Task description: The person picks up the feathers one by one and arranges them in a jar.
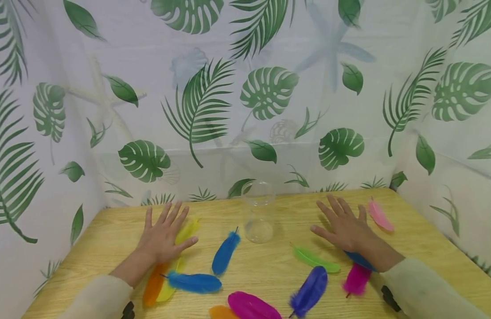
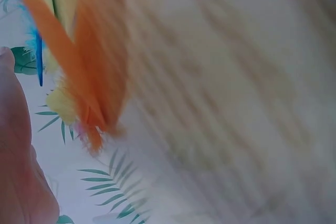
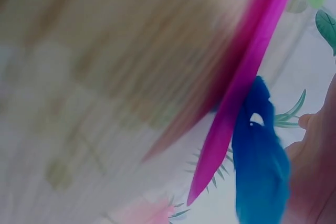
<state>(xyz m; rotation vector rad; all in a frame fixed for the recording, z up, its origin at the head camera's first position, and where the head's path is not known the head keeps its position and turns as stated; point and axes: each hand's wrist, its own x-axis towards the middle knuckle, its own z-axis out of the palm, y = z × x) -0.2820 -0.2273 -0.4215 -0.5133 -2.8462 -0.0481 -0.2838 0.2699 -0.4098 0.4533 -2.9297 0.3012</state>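
My left hand (image 1: 161, 239) spreads its fingers over the left side of the table, palm down, overlapping a yellow feather (image 1: 187, 230). Below its wrist lie an orange feather (image 1: 155, 283) and a blue feather (image 1: 194, 282). On the right, my right hand (image 1: 347, 230) is likewise spread palm down and holds nothing. A blue feather (image 3: 260, 166) and a magenta feather (image 1: 356, 279) lie under and beside its wrist. A pink feather (image 1: 380, 215) is just beyond that hand. Between the hands, toward the back, stands a clear, open-topped jar (image 1: 259, 228).
Other feathers are scattered over the wooden table (image 1: 269, 261): a blue one (image 1: 225, 254) left of the jar, a green one (image 1: 315, 259), a purple one (image 1: 309, 290) and a magenta one (image 1: 253, 305) in front. A leaf-patterned cloth (image 1: 229, 110) rises behind and on both sides.
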